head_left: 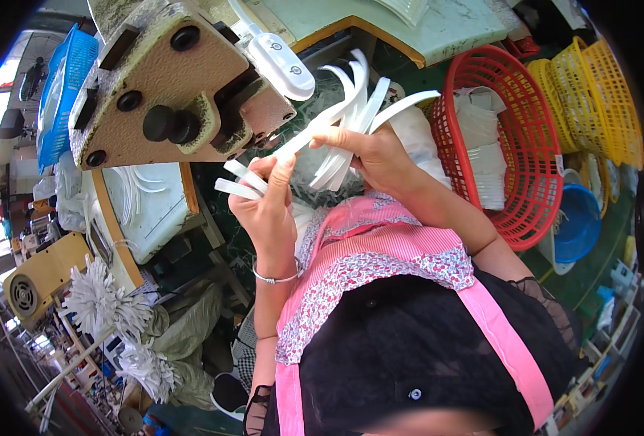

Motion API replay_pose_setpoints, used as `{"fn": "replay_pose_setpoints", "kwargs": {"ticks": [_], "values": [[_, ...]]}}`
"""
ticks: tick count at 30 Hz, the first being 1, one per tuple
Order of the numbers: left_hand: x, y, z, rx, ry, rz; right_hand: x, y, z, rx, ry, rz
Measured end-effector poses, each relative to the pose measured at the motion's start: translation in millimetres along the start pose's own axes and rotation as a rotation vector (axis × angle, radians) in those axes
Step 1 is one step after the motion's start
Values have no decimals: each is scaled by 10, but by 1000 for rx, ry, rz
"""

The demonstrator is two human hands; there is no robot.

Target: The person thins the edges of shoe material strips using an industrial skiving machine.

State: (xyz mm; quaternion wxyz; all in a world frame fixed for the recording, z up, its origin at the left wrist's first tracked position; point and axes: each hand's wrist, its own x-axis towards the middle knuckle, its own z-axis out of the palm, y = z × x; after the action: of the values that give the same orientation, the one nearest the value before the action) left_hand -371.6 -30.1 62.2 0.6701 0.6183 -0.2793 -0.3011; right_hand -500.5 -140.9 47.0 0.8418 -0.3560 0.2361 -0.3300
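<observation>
Several white flat strips are gathered between my two hands, their loose ends curling up and hanging down. My left hand pinches the strips between thumb and fingers, and short ends stick out past its left side. Higher and to the right, my right hand is closed round the same bundle, its thumb lying across the strips. Just left of and above my hands is a beige machine head with a black knob. A white two-button unit is mounted beside it.
To the right stands a red basket containing stacked white pieces. Yellow baskets and a blue tub lie beyond it. Pale green tabletops flank the machine. White strip bunches hang at lower left.
</observation>
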Motion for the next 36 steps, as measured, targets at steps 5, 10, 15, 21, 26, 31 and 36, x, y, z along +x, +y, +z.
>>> {"fn": "replay_pose_setpoints", "kwargs": {"ticks": [5,10,15,21,26,31,36], "values": [[25,17,123,-279,187,-167,21,181,0,68,33,-108],[60,-56,113,-264,181,-130,12,202,-14,63,25,-103],[72,-58,108,-255,212,-141,-5,244,-10,64,56,-92],[75,-33,103,-290,195,-130,16,252,-13,23,49,-114],[83,-34,104,-274,191,-121,15,271,-46,-88,14,-115],[82,-56,65,-256,194,-113,-6,250,15,-80,49,-117],[103,-41,55,-211,189,-91,17,273,21,-10,62,-120]]}}
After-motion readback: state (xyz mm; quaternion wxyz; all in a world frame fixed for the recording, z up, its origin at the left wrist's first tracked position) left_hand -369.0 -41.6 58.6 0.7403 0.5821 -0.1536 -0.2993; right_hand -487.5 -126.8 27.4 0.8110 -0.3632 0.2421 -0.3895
